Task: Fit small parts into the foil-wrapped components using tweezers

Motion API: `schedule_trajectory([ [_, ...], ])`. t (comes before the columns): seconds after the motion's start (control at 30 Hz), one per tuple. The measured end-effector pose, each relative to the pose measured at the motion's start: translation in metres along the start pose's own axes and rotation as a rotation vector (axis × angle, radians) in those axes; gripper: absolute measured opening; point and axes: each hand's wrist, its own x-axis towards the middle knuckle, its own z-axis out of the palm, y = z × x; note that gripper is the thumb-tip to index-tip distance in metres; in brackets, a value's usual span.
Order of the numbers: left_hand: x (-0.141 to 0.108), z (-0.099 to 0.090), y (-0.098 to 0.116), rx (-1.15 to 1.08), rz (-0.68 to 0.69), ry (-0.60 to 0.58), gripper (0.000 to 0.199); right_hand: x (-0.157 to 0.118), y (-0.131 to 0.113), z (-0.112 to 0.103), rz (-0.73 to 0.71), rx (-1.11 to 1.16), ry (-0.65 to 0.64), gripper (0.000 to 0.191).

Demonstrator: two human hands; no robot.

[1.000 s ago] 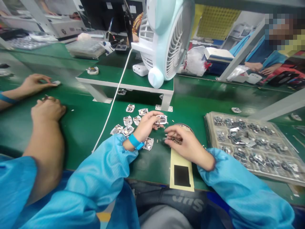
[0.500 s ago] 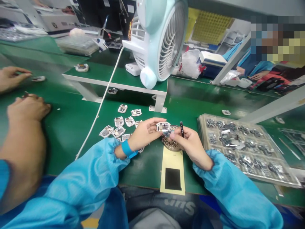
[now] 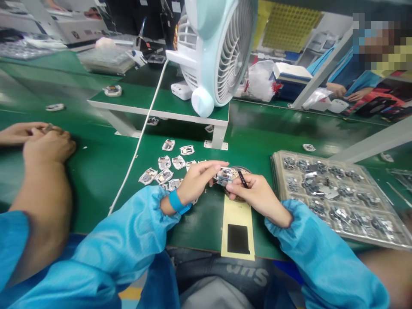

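My left hand is closed around the edge of a small white device housing with electronic parts inside. My right hand holds slim black tweezers with white lettering, slanting up between thumb and fingers. Its fingertips touch a small bluish part at the front of the housing. Behind and below both hands sits a round dish of tiny metal pieces, partly covered by them. Left of my left hand, several similar white housings lie on the green table.
A yellow sheet with a black square lies before me. To the right are stacked clear trays of small parts. A fan stands on a raised shelf, its white cable crossing the table. A co-worker's hands are at left.
My hands have drawn together at the housing, and the bluish part now sits against it. The tweezers have tipped from upright to slanting left. The co-worker's hands at left have come together.
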Motion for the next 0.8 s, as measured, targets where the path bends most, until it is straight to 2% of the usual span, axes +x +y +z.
schedule_trajectory([
  [0.17, -0.003, -0.002, 0.000, -0.023, 0.052, -0.091, 0.036, 0.000, -0.005, -0.001, 0.024, 0.014, -0.001, 0.038],
  [0.33, -0.003, -0.004, -0.001, -0.089, 0.110, -0.213, 0.051, -0.001, -0.006, -0.003, 0.129, 0.107, 0.001, 0.040],
  [0.4, -0.003, -0.004, -0.003, -0.052, 0.157, -0.234, 0.051, 0.000, -0.008, -0.003, 0.149, 0.149, -0.010, 0.041],
  [0.57, -0.005, -0.002, -0.008, 0.128, 0.238, -0.186, 0.048, 0.000, -0.010, -0.004, 0.176, 0.229, -0.019, 0.041],
  [0.8, -0.005, 0.000, -0.009, 0.201, 0.286, -0.136, 0.043, 0.002, -0.008, -0.005, 0.171, 0.252, -0.033, 0.044],
])
